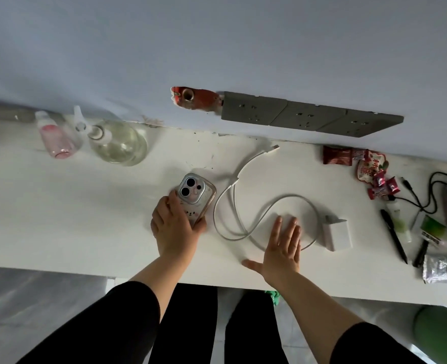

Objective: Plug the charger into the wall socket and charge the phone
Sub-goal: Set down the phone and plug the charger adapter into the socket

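Observation:
A phone (194, 197) in a clear case lies face down on the white table (85, 206), camera lenses up. My left hand (173, 227) rests on its near end, fingers wrapped over the edges. A white cable (233, 195) loops across the table from a loose plug end (272, 149) near the wall to the white charger block (338, 233). My right hand (282, 248) lies flat and spread on the table inside the cable loop, just left of the charger, holding nothing. A row of grey wall sockets (309, 116) is on the wall above.
A round glass bottle (118, 143) and a pink bottle (55, 140) stand at the back left. Red snack packets (361, 164), pens (394, 237), a black cord (427, 190) and a foil sachet (439, 269) crowd the right end. A damaged hole (193, 98) in the wall sits left of the sockets.

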`<action>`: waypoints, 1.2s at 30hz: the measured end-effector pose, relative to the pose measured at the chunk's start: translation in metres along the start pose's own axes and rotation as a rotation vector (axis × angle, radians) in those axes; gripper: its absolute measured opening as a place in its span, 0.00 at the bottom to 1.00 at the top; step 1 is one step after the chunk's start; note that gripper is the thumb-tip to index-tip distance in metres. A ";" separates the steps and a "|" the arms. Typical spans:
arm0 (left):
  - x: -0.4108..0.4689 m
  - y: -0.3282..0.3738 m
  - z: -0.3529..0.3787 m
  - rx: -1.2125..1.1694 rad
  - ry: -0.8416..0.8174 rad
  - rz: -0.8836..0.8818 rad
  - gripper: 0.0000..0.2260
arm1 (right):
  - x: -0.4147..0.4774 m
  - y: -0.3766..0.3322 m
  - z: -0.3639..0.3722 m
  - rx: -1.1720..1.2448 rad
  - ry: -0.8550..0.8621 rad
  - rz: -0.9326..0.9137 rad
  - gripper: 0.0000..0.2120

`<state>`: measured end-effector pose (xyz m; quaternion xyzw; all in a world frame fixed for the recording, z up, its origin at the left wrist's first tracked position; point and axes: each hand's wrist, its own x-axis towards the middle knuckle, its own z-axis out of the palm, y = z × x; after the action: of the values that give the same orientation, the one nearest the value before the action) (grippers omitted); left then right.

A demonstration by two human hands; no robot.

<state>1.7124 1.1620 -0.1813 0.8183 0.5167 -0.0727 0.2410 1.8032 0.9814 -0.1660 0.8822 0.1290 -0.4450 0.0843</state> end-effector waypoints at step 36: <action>-0.079 0.124 0.075 0.308 -0.340 0.315 0.59 | 0.018 0.135 -0.059 0.493 0.338 0.153 0.37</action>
<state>1.7952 1.0193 -0.1786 0.8916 0.3182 -0.2483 0.2054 1.8995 0.8708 -0.1405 0.9447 -0.0374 -0.3023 -0.1216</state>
